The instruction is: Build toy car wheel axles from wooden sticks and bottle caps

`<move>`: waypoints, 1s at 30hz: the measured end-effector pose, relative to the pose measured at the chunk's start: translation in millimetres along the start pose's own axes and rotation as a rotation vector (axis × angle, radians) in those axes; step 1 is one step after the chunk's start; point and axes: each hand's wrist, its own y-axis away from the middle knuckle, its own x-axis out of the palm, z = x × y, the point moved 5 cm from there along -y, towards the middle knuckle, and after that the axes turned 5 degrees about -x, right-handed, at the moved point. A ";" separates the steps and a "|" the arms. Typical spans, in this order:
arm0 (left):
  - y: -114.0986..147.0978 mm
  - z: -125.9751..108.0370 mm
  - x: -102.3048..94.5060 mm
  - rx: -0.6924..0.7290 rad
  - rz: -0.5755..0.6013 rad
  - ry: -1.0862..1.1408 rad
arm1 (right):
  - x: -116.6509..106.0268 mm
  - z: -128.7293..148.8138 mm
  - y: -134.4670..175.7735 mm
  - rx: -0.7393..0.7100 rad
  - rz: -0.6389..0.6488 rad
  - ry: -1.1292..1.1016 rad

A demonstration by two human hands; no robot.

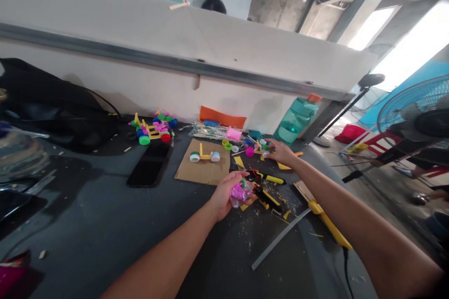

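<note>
My left hand point(227, 192) grips a small clear plastic bag of pink and green bottle caps point(240, 193) just above the dark table. My right hand point(280, 153) reaches further back and rests its fingers among loose coloured bottle caps point(249, 151) near the wall; whether it holds one I cannot tell. A piece of cardboard point(205, 168) lies left of my hands with a yellow stick frame on white and green cap wheels point(205, 156) on it. A finished toy cart of sticks and coloured caps point(154, 130) stands further left.
A black phone point(149, 166) lies left of the cardboard. A teal water bottle point(294, 121) leans on the wall, and a yellow glue gun point(328, 219) and grey strip point(278, 239) lie at right. A black bag point(52, 107) sits at left, a fan point(417, 112) at far right.
</note>
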 end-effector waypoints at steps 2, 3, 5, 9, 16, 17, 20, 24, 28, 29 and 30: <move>0.6 -0.7 0.6 -0.002 -0.009 -0.006 | -0.8 -1.1 -3.1 0.019 0.003 0.007; 0.8 -0.9 0.8 -0.003 -0.012 -0.010 | -0.9 -1.3 -4.3 0.027 0.003 0.010; 1.0 -1.1 1.0 -0.004 -0.016 -0.015 | -1.1 -1.0 -5.5 0.037 0.003 0.015; 0.4 -0.2 0.6 -0.006 -0.018 -0.019 | -7.7 7.9 0.1 0.035 -0.020 0.027; -0.8 2.0 1.3 0.003 -0.002 0.000 | -60.7 101.3 68.4 -0.059 -0.418 -0.018; -1.1 2.6 1.8 0.003 0.006 -0.008 | -63.8 122.2 82.3 -0.100 -0.411 -0.055; -1.4 4.5 3.4 0.020 0.013 -0.075 | -64.1 180.1 119.8 -0.262 -0.320 -0.133; 3.5 7.2 9.1 0.059 -0.006 -0.256 | -57.7 214.6 150.7 -0.351 -0.261 -0.220; 13.1 11.7 25.5 0.093 0.058 -0.421 | -53.4 208.6 164.8 -0.258 -0.296 -0.288; 15.2 13.6 29.9 0.093 0.076 -0.450 | -52.6 205.3 167.6 -0.226 -0.304 -0.297; 17.0 15.2 33.6 0.099 0.083 -0.471 | -51.9 202.2 170.5 -0.196 -0.313 -0.304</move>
